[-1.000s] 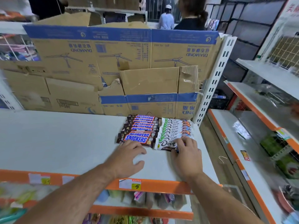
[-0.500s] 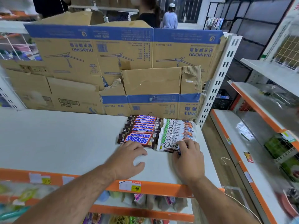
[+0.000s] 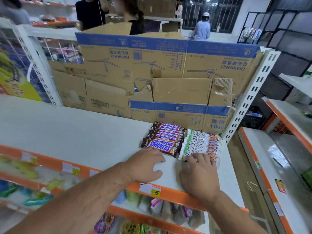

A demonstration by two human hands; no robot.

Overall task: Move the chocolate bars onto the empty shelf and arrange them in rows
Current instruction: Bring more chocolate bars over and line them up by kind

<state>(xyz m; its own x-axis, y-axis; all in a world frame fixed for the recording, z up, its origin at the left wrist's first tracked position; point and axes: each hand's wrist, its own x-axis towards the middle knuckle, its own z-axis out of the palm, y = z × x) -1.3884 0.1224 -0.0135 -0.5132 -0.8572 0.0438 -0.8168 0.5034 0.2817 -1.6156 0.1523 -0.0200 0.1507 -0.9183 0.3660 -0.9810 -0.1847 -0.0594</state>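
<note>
1. Brown Snickers chocolate bars [image 3: 164, 138] and white-wrapped chocolate bars [image 3: 201, 142] lie in two rows side by side at the right end of the white shelf with an orange front lip [image 3: 67, 132]. The rows reach back to the flattened brown-and-blue cardboard boxes [image 3: 168, 73].
2. The left hand [image 3: 145, 166] lies flat, its fingers spread and holding nothing, the tips touching the front Snickers bar.
3. The right hand [image 3: 200, 173] rests loosely bent fingers on the front white bar, gripping nothing.
4. Bare shelf stretches wide to the left. The white row sits near the shelf's right edge, beside the white slotted upright [image 3: 249, 98].
</note>
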